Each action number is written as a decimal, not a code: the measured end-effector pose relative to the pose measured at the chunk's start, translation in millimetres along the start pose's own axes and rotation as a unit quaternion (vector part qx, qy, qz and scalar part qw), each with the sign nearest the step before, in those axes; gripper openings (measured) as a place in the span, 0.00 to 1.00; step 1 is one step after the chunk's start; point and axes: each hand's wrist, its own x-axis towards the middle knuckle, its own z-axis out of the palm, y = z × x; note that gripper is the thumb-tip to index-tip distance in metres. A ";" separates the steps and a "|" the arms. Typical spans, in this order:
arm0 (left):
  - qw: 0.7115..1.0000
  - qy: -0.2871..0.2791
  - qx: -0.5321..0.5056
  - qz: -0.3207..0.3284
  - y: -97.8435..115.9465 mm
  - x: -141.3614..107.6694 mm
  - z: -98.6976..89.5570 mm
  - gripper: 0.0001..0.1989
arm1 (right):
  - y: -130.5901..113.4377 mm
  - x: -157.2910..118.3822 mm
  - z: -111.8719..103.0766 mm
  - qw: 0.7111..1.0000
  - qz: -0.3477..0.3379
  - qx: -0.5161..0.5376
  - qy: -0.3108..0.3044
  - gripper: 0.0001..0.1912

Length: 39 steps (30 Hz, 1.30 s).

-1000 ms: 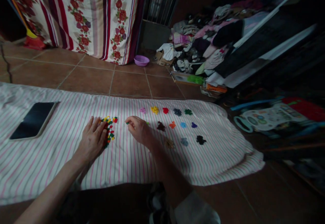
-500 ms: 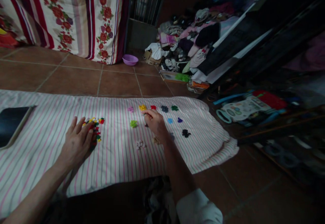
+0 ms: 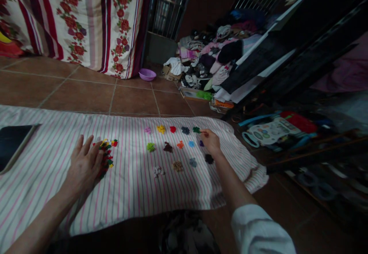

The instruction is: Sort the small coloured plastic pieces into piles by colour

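Note:
My left hand lies with spread fingers at the edge of a mixed heap of small red, yellow, green and white pieces, partly covering it. At the far right of the sorted piles, my right hand has its thumb and fingertips pinched together beside the dark green pile; whatever it pinches is too small to make out. Near it lie a purple pile, a black pile and a dark grey pile. Farther left are a red pile, a yellow pile and a lime green pile.
A striped cloth lies beneath the piles. A dark tablet-like slab rests at its left end. Beyond are a purple basin, a floral curtain and heaped clothes. A toy panel stands right.
My right hand has moved right, from beside the yellow pile to the dark green one, uncovering the orange and brown piles. My left hand stays at the mixed heap.

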 end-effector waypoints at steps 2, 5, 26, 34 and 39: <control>0.999 0.024 0.026 0.010 3.2 0.3 0.5 0.11 | 5.0 16.6 -3.7 0.998 0.016 -0.056 -0.008 0.13; 0.998 0.039 0.039 0.032 5.8 2.9 1.2 0.11 | 10.4 32.8 -1.6 0.993 0.028 -0.115 -0.016 0.14; 0.996 0.050 0.017 -0.067 8.6 5.3 -5.9 0.12 | 11.0 39.9 13.1 0.998 -0.034 -0.057 0.000 0.13; 0.994 -0.016 0.089 -0.062 -0.3 -0.7 -6.5 0.11 | -61.0 -31.2 34.3 0.985 -0.127 0.093 -0.073 0.13; 0.983 -0.025 0.064 -0.173 -4.8 -3.2 -1.5 0.19 | -122.5 -102.2 57.0 0.945 -0.207 0.201 -0.154 0.12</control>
